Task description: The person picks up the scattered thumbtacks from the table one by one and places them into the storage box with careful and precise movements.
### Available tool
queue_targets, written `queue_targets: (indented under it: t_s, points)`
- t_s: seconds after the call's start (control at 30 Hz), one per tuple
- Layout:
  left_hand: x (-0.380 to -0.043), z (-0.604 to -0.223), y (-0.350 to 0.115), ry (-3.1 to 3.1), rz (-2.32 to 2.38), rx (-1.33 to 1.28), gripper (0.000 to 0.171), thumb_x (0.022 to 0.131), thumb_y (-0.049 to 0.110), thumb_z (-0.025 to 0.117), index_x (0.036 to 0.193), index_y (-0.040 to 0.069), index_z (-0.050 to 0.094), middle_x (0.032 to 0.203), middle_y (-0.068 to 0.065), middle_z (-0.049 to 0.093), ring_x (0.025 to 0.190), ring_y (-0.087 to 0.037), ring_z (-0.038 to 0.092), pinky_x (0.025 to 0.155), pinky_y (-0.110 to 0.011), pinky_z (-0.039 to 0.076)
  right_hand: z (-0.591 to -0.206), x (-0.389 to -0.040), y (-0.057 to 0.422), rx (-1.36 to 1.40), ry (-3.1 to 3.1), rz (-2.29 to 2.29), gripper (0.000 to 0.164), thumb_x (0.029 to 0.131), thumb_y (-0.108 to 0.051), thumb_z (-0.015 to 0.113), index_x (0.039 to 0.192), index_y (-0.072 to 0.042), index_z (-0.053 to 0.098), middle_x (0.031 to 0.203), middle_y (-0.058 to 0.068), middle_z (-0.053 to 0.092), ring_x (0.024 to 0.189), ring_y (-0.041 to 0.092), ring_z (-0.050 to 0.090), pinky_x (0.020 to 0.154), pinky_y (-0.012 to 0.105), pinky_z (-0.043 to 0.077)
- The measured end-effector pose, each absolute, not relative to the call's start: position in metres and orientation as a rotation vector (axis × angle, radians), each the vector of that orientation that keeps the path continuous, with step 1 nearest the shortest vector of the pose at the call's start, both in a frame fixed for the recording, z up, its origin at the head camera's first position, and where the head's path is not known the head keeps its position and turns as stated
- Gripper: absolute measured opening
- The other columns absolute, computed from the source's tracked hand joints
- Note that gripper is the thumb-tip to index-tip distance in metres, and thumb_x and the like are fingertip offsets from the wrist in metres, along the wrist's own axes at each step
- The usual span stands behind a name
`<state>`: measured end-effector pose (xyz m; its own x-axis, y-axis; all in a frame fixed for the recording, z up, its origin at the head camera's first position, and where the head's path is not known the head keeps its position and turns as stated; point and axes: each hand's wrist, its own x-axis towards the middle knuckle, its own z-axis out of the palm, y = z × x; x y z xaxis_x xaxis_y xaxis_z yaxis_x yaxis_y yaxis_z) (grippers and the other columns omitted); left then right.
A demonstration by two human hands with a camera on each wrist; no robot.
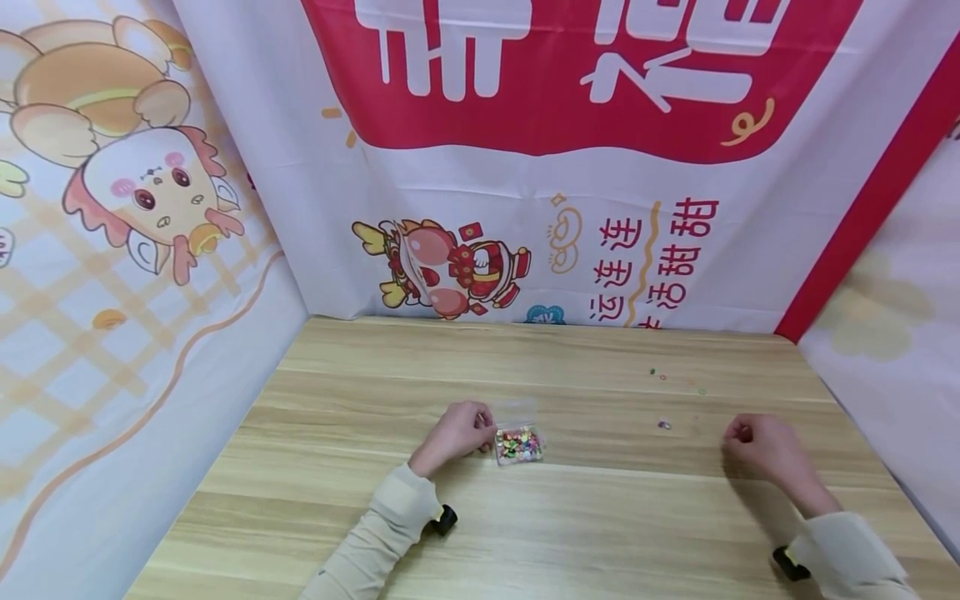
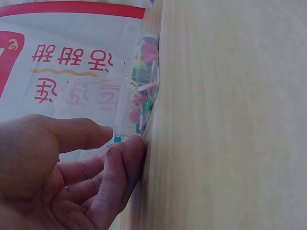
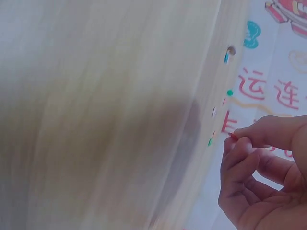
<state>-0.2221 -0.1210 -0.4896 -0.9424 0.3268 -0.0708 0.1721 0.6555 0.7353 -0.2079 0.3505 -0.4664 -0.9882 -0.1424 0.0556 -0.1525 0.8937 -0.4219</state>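
A small clear plastic box [image 1: 512, 462] lies on the table, its transparent lid [image 2: 93, 103] raised. Inside are many colourful thumbtacks [image 2: 145, 79] with round heads. My left hand [image 1: 461, 429] is at the left side of the box, thumb and index finger pinching its edge. Farther right, my right hand [image 1: 765, 446] hovers above the table, its shadow beneath. Thumb and index fingertip there pinch a small red piece [image 3: 233, 136], mostly hidden by the fingers. Nearest to that hand lies a small purple-and-white piece [image 1: 664, 425].
Several tiny coloured pieces, among them a green one [image 1: 652, 372] and a pink one [image 1: 663, 377], are scattered on the wooden table [image 1: 360, 358] toward the back right. A printed cloth [image 1: 547, 175] hangs behind the table, and more cloth covers both sides.
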Motion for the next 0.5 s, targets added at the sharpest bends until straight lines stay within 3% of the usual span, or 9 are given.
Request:
queue_targets:
  t_s: [0.5]
  points:
    - [-0.224, -0.49, -0.122, 2.661, 1.193, 0.414, 0.007, 0.093, 0.01, 0.065, 0.087, 0.006, 0.066, 0.07, -0.004, 0.071, 0.057, -0.012, 0.065, 0.051, -0.023, 0.048, -0.463, -0.202, 0.298, 0.263, -3.075, 0.725, 0.004, 0.084, -0.007, 0.072, 0.087, -0.005, 0.071, 0.078, 0.002, 0.066, 0.071, 0.015, 0.054, 0.06, 0.027, 0.044]
